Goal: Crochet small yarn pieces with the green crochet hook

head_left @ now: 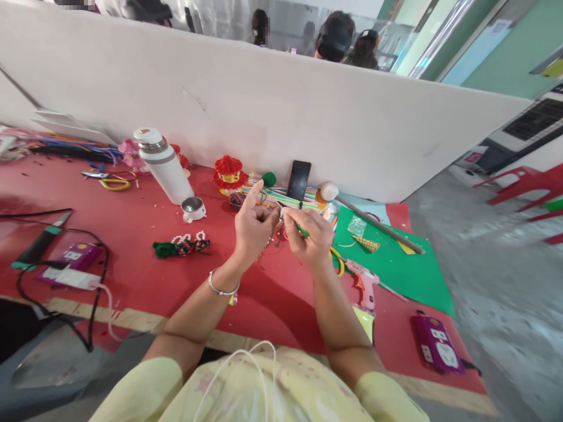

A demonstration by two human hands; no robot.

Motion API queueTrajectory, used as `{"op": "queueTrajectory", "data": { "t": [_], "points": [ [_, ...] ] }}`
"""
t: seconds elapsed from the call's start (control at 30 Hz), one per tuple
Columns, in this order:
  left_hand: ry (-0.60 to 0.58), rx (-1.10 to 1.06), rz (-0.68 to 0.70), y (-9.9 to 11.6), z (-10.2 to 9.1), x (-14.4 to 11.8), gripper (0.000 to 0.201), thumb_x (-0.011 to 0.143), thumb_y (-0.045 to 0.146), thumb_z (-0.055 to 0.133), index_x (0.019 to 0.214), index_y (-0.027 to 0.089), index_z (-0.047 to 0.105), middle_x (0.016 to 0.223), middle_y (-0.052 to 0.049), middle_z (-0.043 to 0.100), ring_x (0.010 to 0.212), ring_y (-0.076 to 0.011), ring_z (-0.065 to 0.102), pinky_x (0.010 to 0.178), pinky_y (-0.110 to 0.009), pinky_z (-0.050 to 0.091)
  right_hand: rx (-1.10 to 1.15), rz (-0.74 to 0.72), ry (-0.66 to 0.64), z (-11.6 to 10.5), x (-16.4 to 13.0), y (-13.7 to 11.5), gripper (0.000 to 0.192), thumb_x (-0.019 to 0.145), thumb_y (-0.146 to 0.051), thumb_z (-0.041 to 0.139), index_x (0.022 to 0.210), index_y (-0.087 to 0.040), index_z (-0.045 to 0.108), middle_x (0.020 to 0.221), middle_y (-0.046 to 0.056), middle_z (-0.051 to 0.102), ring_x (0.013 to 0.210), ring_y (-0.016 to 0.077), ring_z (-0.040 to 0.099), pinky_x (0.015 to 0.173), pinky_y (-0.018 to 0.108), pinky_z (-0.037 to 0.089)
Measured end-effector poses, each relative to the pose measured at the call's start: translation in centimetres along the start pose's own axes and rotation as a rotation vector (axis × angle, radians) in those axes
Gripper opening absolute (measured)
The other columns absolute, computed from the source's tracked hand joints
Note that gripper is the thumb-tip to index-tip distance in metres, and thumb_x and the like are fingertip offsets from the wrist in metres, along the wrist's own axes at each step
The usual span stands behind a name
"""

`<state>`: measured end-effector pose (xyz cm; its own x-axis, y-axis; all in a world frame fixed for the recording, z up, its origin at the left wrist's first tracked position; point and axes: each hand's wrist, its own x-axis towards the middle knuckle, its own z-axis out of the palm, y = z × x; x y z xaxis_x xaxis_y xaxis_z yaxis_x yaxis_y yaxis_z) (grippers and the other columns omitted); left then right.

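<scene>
My left hand (254, 227) is raised over the table with thumb and fingertips pinched together and the index finger pointing up. A thin dark strand of yarn (275, 237) hangs at its fingertips. Close beside it, my right hand (311, 234) is closed round a small green-handled tool (303, 231), whose tip I cannot make out. Both sets of fingertips nearly meet, hiding the work between them. Behind the left hand lies a dark multicoloured yarn ball (237, 201). To its left is a green and multicoloured yarn piece with white beads (182, 246).
A white bottle (167, 170) and its metal cup (193, 208) stand left. A phone (299, 180) leans on the white partition (246, 99). Right are a pink glue gun (364, 284), green sheet (404, 264) and purple power box (437, 343). Cables (105, 258) cross the left side.
</scene>
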<state>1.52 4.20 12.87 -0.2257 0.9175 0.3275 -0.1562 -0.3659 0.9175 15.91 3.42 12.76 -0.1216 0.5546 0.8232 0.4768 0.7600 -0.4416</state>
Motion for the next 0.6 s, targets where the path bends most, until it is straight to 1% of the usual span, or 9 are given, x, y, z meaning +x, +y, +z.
{"op": "queueTrajectory", "data": {
  "t": [0.07,0.13,0.17,0.2,0.27,0.33,0.4,0.47,0.6],
  "points": [
    [0.000,-0.101,-0.068,0.4,0.0,0.0,0.070,0.078,0.025,0.084,0.143,0.022,0.059,0.047,0.013,0.042,0.042,-0.0055,0.031,0.044,-0.021,0.026,-0.077,-0.148,0.036,0.6,-0.3,0.3,0.025,0.095,-0.022,0.067,0.118,-0.029,0.076,0.100,0.005,0.082,0.091,0.0205,0.077,0.085,0.038,0.063],
    [-0.072,-0.256,-0.226,0.8,-0.2,0.2,0.073,0.076,0.031,0.086,0.142,0.020,0.058,0.047,0.013,0.040,0.040,-0.0047,0.029,0.042,-0.020,0.023,-0.042,-0.229,0.099,0.9,-0.3,0.4,0.026,0.095,-0.019,0.068,0.118,-0.028,0.076,0.100,0.005,0.081,0.092,0.0205,0.077,0.084,0.038,0.064],
    [-0.135,-0.335,-0.323,1.0,-0.4,0.4,0.074,0.074,0.034,0.087,0.141,0.017,0.059,0.047,0.014,0.040,0.039,-0.0042,0.027,0.040,-0.019,0.021,0.020,-0.222,0.121,0.9,-0.3,0.4,0.026,0.095,-0.018,0.068,0.117,-0.028,0.076,0.100,0.005,0.081,0.093,0.0205,0.077,0.084,0.038,0.064],
    [-0.206,-0.404,-0.414,1.2,-0.6,0.6,0.075,0.072,0.035,0.088,0.139,0.015,0.060,0.047,0.013,0.040,0.039,-0.0037,0.026,0.039,-0.019,0.019,0.104,-0.174,0.119,0.7,-0.2,0.4,0.024,0.095,-0.019,0.068,0.116,-0.029,0.076,0.100,0.005,0.081,0.092,0.0201,0.077,0.082,0.037,0.064],
    [-0.321,-0.491,-0.525,1.4,-1.0,0.9,0.077,0.068,0.037,0.090,0.135,0.012,0.062,0.047,0.013,0.041,0.038,-0.0030,0.025,0.038,-0.018,0.014,0.300,0.019,0.060,-0.1,0.0,0.5,0.020,0.097,-0.024,0.067,0.114,-0.030,0.077,0.098,0.004,0.081,0.084,0.0182,0.077,0.074,0.034,0.064],
    [-0.374,-0.502,-0.543,1.4,-1.2,1.1,0.079,0.067,0.035,0.091,0.136,0.012,0.061,0.047,0.012,0.042,0.038,-0.0029,0.026,0.037,-0.017,0.012,0.461,0.238,-0.012,-1.1,0.2,0.6,0.017,0.098,-0.032,0.067,0.111,-0.030,0.078,0.093,0.002,0.081,0.073,0.0158,0.076,0.063,0.028,0.063],
    [-0.380,-0.464,-0.516,1.2,-1.3,1.2,0.082,0.067,0.031,0.091,0.140,0.014,0.059,0.047,0.012,0.045,0.037,-0.0029,0.029,0.037,-0.017,0.012,0.538,0.375,-0.047,-1.9,0.3,0.7,0.017,0.096,-0.038,0.070,0.106,-0.029,0.080,0.089,0.002,0.081,0.067,0.0150,0.075,0.058,0.026,0.062],
    [-0.394,-0.415,-0.498,1.0,-1.5,1.2,0.082,0.067,0.028,0.091,0.141,0.014,0.059,0.049,0.011,0.049,0.037,-0.0026,0.032,0.038,-0.017,0.016,0.543,0.416,-0.066,-2.5,0.4,0.8,0.019,0.093,-0.041,0.073,0.103,-0.027,0.081,0.089,0.003,0.081,0.070,0.0159,0.076,0.060,0.027,0.063],
    [-0.436,-0.401,-0.480,0.9,-2.0,1.6,0.073,0.068,0.028,0.090,0.134,0.013,0.064,0.048,0.011,0.048,0.037,-0.0023,0.031,0.039,-0.017,0.019,0.513,0.376,-0.082,-3.3,0.5,0.8,0.018,0.091,-0.041,0.076,0.102,-0.029,0.082,0.089,0.003,0.081,0.078,0.0179,0.078,0.061,0.027,0.064]
  ]
}}
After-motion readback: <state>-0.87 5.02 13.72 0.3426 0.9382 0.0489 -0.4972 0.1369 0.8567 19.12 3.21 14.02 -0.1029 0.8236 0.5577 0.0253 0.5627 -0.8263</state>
